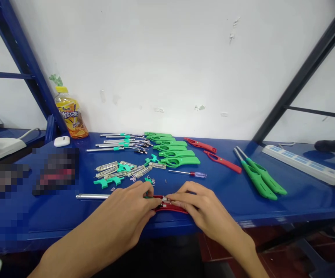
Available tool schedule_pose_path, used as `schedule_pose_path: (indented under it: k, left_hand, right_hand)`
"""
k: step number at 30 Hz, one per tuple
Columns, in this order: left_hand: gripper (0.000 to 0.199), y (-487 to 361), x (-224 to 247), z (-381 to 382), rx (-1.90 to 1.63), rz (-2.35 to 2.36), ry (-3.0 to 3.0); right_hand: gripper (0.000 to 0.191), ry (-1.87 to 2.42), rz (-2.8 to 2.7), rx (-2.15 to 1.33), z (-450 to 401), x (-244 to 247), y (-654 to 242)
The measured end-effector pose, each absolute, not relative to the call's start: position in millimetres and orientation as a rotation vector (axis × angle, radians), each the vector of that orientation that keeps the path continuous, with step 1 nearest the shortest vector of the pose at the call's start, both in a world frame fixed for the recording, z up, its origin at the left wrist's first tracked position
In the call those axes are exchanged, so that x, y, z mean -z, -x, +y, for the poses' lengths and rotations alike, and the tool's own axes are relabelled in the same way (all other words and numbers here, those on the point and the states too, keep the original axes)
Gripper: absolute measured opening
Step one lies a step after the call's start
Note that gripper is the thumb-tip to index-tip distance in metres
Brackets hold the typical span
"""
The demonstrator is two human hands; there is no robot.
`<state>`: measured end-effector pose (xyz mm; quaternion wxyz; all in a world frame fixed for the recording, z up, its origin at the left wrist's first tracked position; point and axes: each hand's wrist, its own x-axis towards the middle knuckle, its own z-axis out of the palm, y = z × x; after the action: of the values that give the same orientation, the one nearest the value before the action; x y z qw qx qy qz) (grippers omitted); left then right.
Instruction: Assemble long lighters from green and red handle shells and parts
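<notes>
An open red lighter casing (176, 209) lies at the front edge of the table, with small pale and metal parts inside. My left hand (135, 206) is closed around its left end, thumb and index finger pinching near a dark bit. From the right, my right hand (200, 202) grips the casing, its fingertips touching a small pale part (165, 200) in it. What lies beneath the fingers is hidden. A metal lighter tube (92, 196) sticks out left behind my left hand. Just beyond are clear gas tanks (106, 166), teal triggers (109, 181) and a screwdriver (188, 173).
Several green lighter casings (179, 161) and metal tubes with wires (118, 148) lie behind. Red casing halves (223, 162) and two green lighters (258, 178) are right, before a power strip (305, 164). A drink bottle (71, 116) and white earbud case (62, 141) stand left.
</notes>
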<state>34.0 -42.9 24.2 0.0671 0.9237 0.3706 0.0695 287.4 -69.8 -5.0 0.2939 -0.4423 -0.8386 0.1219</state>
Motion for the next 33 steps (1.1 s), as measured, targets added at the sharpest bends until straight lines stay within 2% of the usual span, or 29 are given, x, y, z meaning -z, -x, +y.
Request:
schedule_pose_path:
  k: [3, 5, 10, 15, 22, 24, 27, 29, 33]
  left_hand:
    - [0.039, -34, -23, -45, -0.247, 1.097, -2.801]
    - [0.038, -34, -23, -44, -0.255, 1.081, -2.808]
    - [0.028, -35, -25, -44, -0.266, 1.094, -2.830]
    - [0.028, -35, -25, -44, -0.267, 1.108, -2.750]
    - [0.025, -36, -24, -37, -0.241, 1.162, -2.648]
    - [0.023, -35, -25, -36, -0.262, 1.143, -2.628]
    - [0.021, -32, -26, -36, -0.328, 1.106, -2.626]
    - [0.021, -30, -28, -36, -0.357, 1.088, -2.673]
    - [0.034, -19, -38, -33, -0.374, 1.208, -2.832]
  right_hand:
    - [0.015, 1.143, -2.164, -0.311, -68, 9, -289]
    - [0.013, 1.146, -2.120, -0.313, -67, 11, -290]
    - [0.014, 1.120, -2.081, -0.270, -68, 20, -288]
    - [0.017, 1.156, -2.053, -0.196, -70, 16, -296]
    - [0.040, 1.603, -1.883, 0.226, -10, 1, -401]
    - [0.038, 1.681, -1.886, 0.254, 7, 8, -428]
    - [0.026, 1.738, -1.927, 0.251, 17, 23, -450]
    - [0.028, 1.771, -1.936, 0.245, 15, 31, -455]
    - [0.028, 1.812, -1.949, 0.217, 7, 36, -454]
